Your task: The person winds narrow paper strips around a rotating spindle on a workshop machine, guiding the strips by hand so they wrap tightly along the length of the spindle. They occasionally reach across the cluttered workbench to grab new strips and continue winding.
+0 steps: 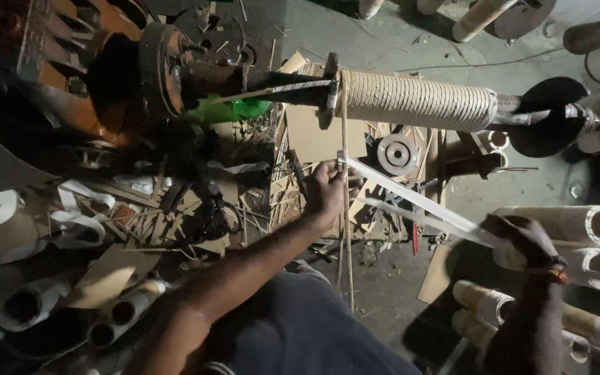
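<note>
Tape strip (418,201) runs diagonally from centre to lower right, pinched by left hand (326,192) and right hand (522,239), below the wound tube (418,99).

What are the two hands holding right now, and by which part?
Both hold one white strip. The left hand pinches its end by the hanging cord; the right hand grips it farther along, near the cardboard tubes.

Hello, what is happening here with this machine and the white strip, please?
A person holds a white strip stretched between both hands. The left hand pinches it beside a thin cord hanging from the spindle; the right hand grips the other end. Above, a cardboard tube wrapped in coils sits on the rusty machine. Scraps and finished tubes lie around.
</note>
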